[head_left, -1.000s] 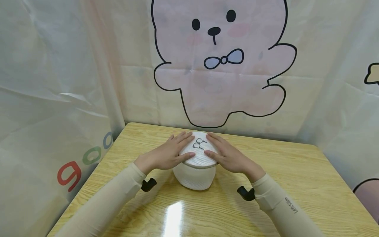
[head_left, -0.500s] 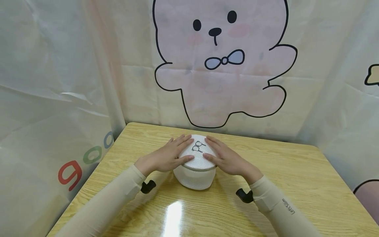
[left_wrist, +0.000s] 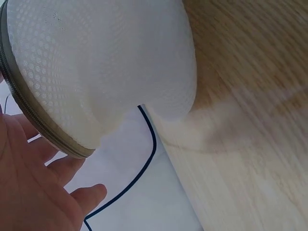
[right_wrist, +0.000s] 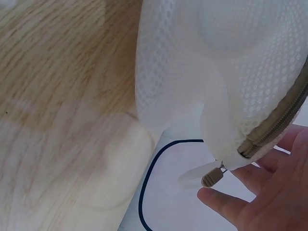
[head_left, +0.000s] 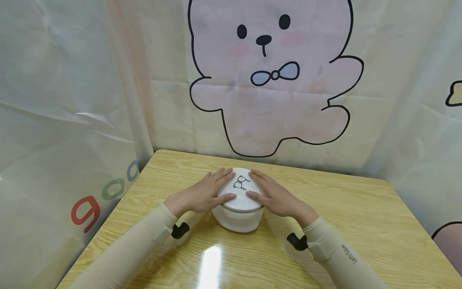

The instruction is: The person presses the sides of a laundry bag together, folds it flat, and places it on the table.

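Observation:
A white mesh laundry bag [head_left: 238, 222] stands on the wooden table, its round top [head_left: 245, 198] printed with a dark line drawing. A brown zipper [left_wrist: 36, 115] runs round the top's edge, and the tan zipper pull [right_wrist: 212, 177] hangs near the right fingertips. The left hand [head_left: 206, 193] lies on the left side of the top, fingers extended and thumb near the front. Opposite it, the right hand [head_left: 279, 197] rests on the right side the same way. Both hands press on the bag, whose side wall bulges and folds below the zipper.
The wooden table [head_left: 346, 224] reaches back to a hanging cloth [head_left: 166, 116] with a cartoon bear. More cloth hangs at the left and right sides. A black wrist-mounted piece [head_left: 180, 230] shows under the left wrist, another [head_left: 297, 241] under the right.
Both hands have moved down slightly with the bag's top. The bag is lower and more squashed, while its base stays in place on the table.

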`<act>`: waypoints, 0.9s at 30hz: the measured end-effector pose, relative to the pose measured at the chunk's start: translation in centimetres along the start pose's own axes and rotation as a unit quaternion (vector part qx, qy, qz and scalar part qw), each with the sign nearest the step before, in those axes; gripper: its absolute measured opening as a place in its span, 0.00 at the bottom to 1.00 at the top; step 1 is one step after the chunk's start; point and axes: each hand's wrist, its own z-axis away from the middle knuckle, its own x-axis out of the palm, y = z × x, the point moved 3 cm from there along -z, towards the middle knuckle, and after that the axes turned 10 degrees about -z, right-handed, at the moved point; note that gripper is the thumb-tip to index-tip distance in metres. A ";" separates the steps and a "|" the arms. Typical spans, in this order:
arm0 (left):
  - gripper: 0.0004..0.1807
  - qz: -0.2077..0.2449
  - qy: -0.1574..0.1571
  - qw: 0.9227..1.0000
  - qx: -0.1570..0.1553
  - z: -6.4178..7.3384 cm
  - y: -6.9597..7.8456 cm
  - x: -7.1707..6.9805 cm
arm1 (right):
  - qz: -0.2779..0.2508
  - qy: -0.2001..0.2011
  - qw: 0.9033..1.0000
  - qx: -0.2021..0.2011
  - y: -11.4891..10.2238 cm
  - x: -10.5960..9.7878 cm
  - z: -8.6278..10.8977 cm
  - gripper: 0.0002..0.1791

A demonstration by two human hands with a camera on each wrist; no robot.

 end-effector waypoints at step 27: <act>0.46 0.011 -0.020 1.000 -0.012 0.5 -0.5 1.9 | -0.013 -0.021 1.000 0.015 1.1 1.3 0.8 0.48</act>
